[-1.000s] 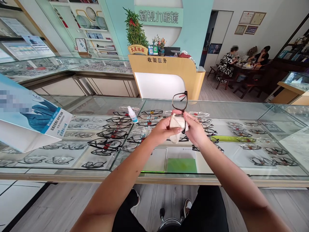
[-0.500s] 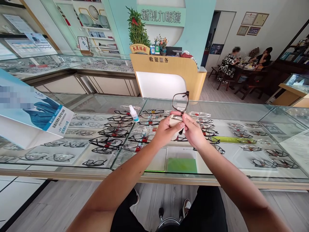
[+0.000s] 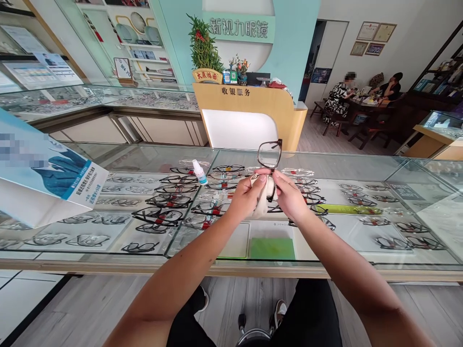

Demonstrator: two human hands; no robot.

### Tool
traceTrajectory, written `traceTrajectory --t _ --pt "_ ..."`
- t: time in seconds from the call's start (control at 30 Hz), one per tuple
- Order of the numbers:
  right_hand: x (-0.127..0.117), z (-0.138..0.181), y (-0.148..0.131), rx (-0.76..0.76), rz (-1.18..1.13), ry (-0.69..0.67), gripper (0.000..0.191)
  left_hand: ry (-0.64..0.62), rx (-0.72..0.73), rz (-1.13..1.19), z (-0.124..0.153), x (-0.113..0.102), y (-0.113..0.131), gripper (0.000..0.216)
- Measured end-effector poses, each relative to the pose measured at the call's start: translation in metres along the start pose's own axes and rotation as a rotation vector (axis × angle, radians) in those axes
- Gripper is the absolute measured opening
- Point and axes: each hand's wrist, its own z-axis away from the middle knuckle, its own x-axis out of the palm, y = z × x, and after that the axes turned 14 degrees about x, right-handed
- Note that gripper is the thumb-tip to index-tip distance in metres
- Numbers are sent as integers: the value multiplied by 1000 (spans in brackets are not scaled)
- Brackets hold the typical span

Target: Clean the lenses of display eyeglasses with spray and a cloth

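Note:
A pair of dark-framed eyeglasses (image 3: 269,154) is held on end above the glass counter, one lens up and the other low between my hands. My left hand (image 3: 248,195) is closed on a pale cleaning cloth (image 3: 261,205), which is folded over the lower lens and hangs below the fingers. My right hand (image 3: 289,195) pinches the frame near its middle from the right side. The cloth and fingers hide most of the lower lens. A small white spray bottle (image 3: 199,172) with a blue-and-white label stands on the glass, left of my hands.
Under the glass counter top (image 3: 231,269) lie rows of eyeglasses (image 3: 159,217) and a green box (image 3: 273,248). A blue-and-white display board (image 3: 54,178) stands at the left. Beyond is a wooden reception desk (image 3: 249,94); two people sit at a table (image 3: 365,102) back right.
My left thumb and fingers have shifted on the cloth, and more of it now hangs down below the hand. The eyeglasses stay almost in place. The view has tilted slightly.

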Motion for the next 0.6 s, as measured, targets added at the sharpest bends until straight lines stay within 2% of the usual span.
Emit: traceTrajectory --t 0.13,0.3,0.43,0.6 --pt "-2 0 -6 60 -115 11 49 -66 -90 72 -1 -9 -7 72" --pt "-2 -1 -11 59 -176 -20 44 -199 -221 159 -4 -24 -5 66" --pt "-1 -2 -12 72 -206 -2 40 -251 -174 160 -4 -23 2 63" --pt "3 -1 -8 85 -216 44 50 -216 -111 190 -6 -8 10 56"
